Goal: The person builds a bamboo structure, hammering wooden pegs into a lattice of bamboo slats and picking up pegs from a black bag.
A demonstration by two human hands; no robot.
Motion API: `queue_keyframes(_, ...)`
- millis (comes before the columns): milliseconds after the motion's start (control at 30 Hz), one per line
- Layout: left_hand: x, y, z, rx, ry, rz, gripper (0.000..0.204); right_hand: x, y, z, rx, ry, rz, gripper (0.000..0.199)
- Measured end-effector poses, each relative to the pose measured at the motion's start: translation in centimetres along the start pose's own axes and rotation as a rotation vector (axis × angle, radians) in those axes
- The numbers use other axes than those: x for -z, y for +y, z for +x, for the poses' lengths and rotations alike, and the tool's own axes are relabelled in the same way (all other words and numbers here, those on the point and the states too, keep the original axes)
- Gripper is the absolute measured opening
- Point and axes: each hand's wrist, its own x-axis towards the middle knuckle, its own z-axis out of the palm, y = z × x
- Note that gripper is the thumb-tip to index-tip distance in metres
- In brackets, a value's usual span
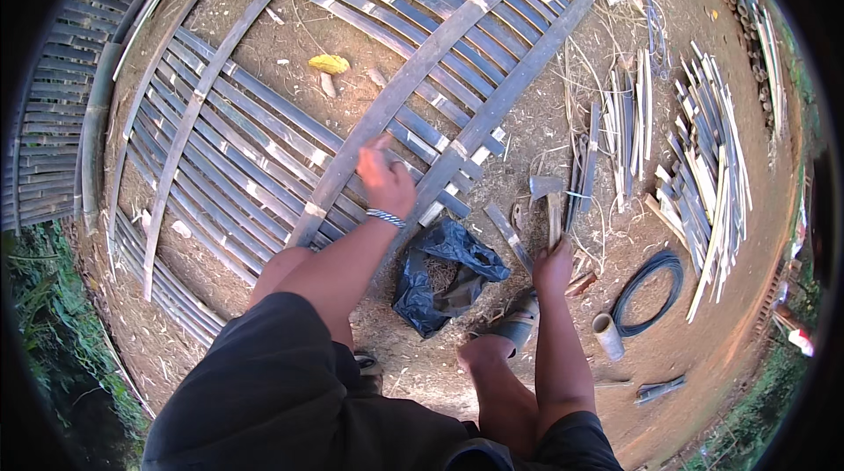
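Note:
In my right hand (552,269) is a hatchet (555,218), gripped by its wooden handle, its grey metal head pointing away from me. My left hand (387,182), with a striped band at the wrist, is over a long bamboo strip of the slatted bamboo panel (492,110). Its fingers are curled together near the strip; anything between them is too small to make out. Between my feet and the panel's edge sits a black plastic bag (409,291), open at the top, with small brownish bits inside.
A loose bamboo strip (508,236) lies beside the bag. To the right are a coil of black line (675,282), a short bamboo tube (607,336) and a pile of split bamboo sticks (712,181). A yellow leaf (329,63) lies within the panel. Another slatted bamboo panel (66,102) stands far left.

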Motion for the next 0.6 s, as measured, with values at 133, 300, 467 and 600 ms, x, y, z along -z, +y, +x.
queue_keyframes(133, 4.2, -1.7, 3.9, -0.01, -0.088, 0.218, 0.053, 1.0, -2.1, -1.4, 0.128, 0.103, -0.069, 0.064)
queue_keyframes(300, 5.3, -5.8, 7.9, -0.141, -0.34, 0.245, 0.069, -2.1, -11.6, -0.6, 0.334, 0.067, 0.247, 0.058)
queue_keyframes(467, 4.2, -6.2, 7.6, -0.123, -0.363, 0.241, 0.071, -4.7, -16.7, 1.3, 0.153, -0.167, 0.428, 0.052)
queue_keyframes(600, 4.5, -5.3, 8.1, -0.091, -0.394, 0.228, 0.068, -5.5, -16.8, 1.2, 0.166, -0.11, 0.402, 0.047)
